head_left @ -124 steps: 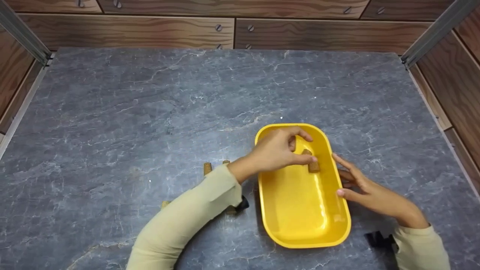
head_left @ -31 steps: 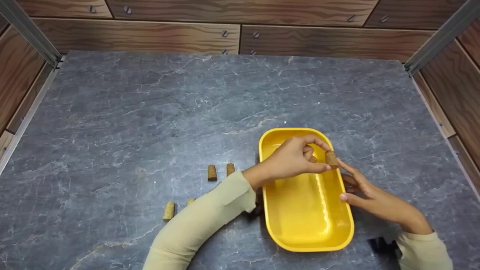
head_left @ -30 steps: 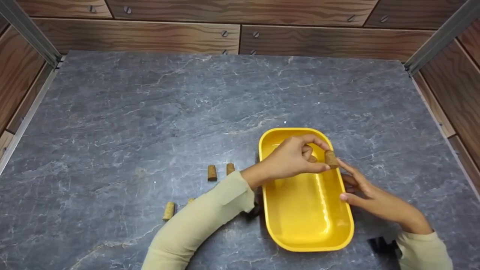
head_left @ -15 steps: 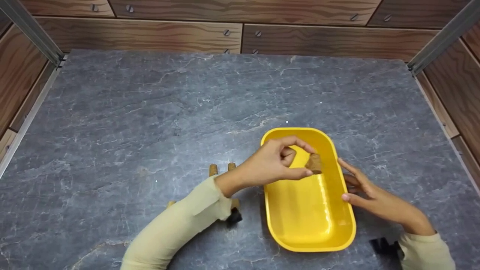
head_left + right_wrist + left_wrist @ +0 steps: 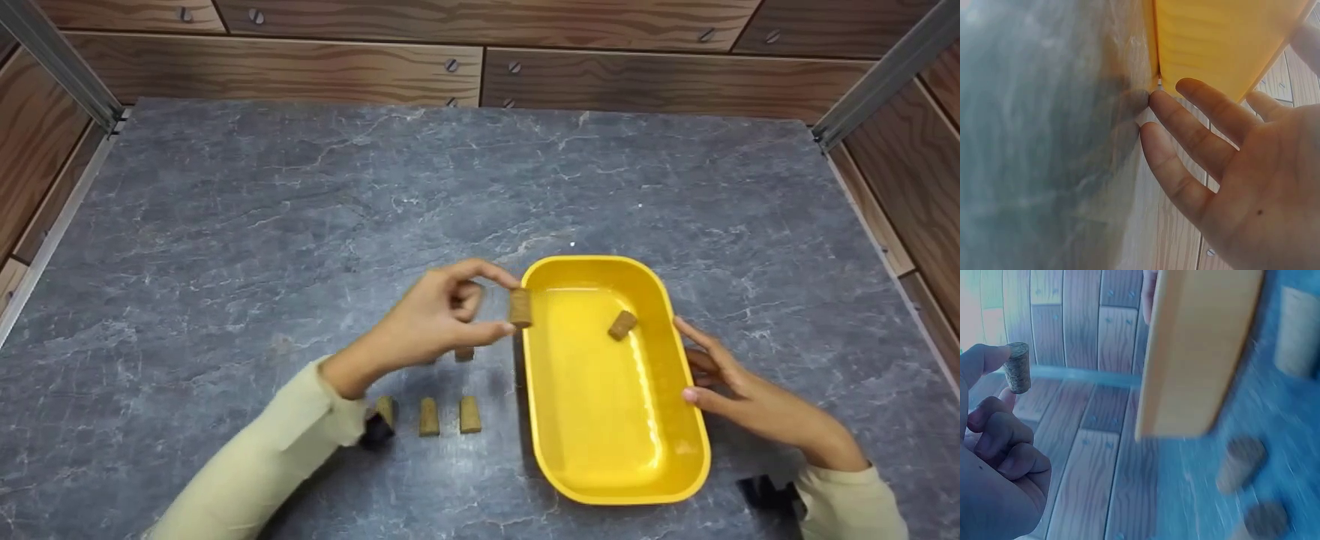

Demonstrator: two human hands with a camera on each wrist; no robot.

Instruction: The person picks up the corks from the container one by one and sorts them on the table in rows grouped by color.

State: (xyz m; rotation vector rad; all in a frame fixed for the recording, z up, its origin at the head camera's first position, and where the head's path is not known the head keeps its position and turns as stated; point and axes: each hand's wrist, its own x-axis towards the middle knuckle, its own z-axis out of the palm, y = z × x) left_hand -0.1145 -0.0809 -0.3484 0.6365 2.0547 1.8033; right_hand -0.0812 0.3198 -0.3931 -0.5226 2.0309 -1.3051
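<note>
My left hand pinches a tapered cork stopper between thumb and index finger, the other fingers curled in. The cork overlaps the left rim of a yellow plastic tub in the head view. In the left wrist view the held cork stands nearly upright at the fingertips. One more cork lies tilted on the tub's floor, towards its far right. My right hand rests its fingertips and thumb against the tub's right wall. Its fingers are spread and fairly straight in the right wrist view.
Left of the tub, several corks lie on the grey marbled table, among them a near cork and a middle cork. Another cork is partly hidden by my left hand. Wood-patterned panels edge the table.
My left hand has lifted a cork from inside the tub, brought it over the right rim, then carried it left to the left rim. The right hand stays at the tub's wall.
</note>
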